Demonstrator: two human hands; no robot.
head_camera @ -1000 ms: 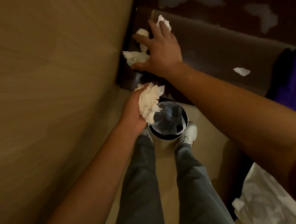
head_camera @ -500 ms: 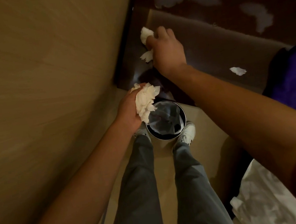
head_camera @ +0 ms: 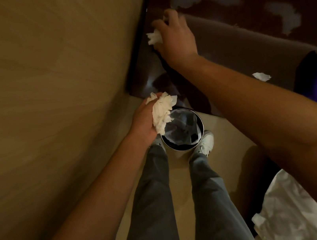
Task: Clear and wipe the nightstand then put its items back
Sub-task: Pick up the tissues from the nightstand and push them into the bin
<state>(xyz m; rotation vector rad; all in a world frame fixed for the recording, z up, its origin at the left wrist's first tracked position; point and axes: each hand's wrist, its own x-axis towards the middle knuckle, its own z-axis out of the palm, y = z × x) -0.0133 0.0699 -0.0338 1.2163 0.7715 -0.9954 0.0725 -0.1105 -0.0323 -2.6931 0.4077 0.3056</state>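
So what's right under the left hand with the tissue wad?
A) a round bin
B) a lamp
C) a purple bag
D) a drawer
A: the left hand grips a tissue wad just over the rim of a round bin standing on the floor between the person's shoes.

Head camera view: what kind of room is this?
Probably a bedroom, perhaps a hotel's: a dark glossy nightstand against a wood-panelled wall, a small lined waste bin on the floor, white bedding at the edge.
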